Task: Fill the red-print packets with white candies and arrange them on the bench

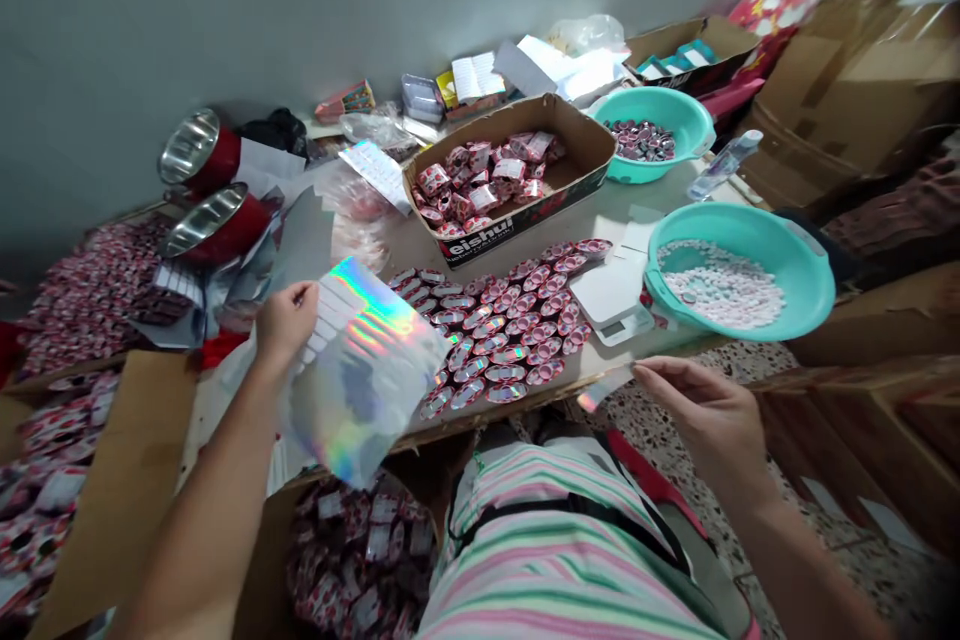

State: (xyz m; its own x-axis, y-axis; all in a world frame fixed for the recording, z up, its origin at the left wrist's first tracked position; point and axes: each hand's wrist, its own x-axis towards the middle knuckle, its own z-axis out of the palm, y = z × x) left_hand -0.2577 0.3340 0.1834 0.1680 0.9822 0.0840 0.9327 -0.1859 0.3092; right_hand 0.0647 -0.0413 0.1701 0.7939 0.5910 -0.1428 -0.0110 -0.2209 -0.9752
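My left hand (287, 325) is closed on the edge of a shiny holographic sticker sheet (375, 370), which hangs tilted over the table's front left. Part of the sheet carries white printed strips. Between the thumb and fingers of my right hand (705, 410) is a small clear, rainbow-glinting sticker (604, 388), held just past the table's front edge. Rows of small oval red-and-pink packs (517, 320) lie on the table between my hands. Some of these packs have a shiny, rainbow-tinted top.
An open carton (517, 225) holding wrapped packs stands behind the rows. A white scale (611, 305) sits beside a turquoise basin (817, 270) of white pellets. Another turquoise basin (697, 120) is farther back. Red pots (225, 230) and heaped packs (97, 285) are on the left.
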